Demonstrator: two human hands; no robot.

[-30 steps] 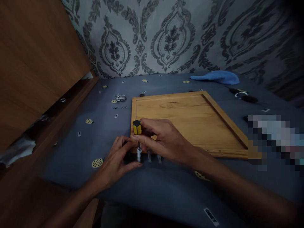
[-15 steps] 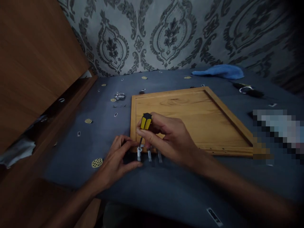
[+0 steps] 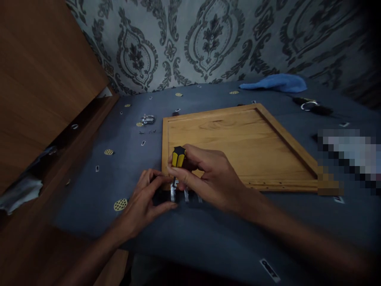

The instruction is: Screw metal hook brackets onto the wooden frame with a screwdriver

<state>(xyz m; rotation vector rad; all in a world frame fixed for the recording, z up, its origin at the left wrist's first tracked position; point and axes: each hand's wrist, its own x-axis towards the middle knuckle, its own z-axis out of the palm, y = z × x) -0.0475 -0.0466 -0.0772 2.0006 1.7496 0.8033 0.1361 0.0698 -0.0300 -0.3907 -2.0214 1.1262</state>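
My right hand (image 3: pixel 208 176) grips a short screwdriver with a yellow and black handle (image 3: pixel 178 157), held upright with its tip down on a metal bracket (image 3: pixel 173 194) at the near left corner of a wooden panel (image 3: pixel 238 145). My left hand (image 3: pixel 145 202) lies beside that corner, fingers curled and pressed against the bracket's dark base. Two more silver prongs (image 3: pixel 187 194) stick out toward me under my right hand.
The panel lies on a blue-grey patterned cloth (image 3: pixel 190 234). Small screws and a metal fitting (image 3: pixel 148 119) sit at the back left. A blue rag (image 3: pixel 276 82) and a dark tool with a ring (image 3: pixel 311 106) lie at the back right. A brown cabinet (image 3: pixel 44 87) stands on the left.
The screwdriver was lifted and tilted half a second ago; now it is lower and upright over the bracket again. My left hand has stayed in place.
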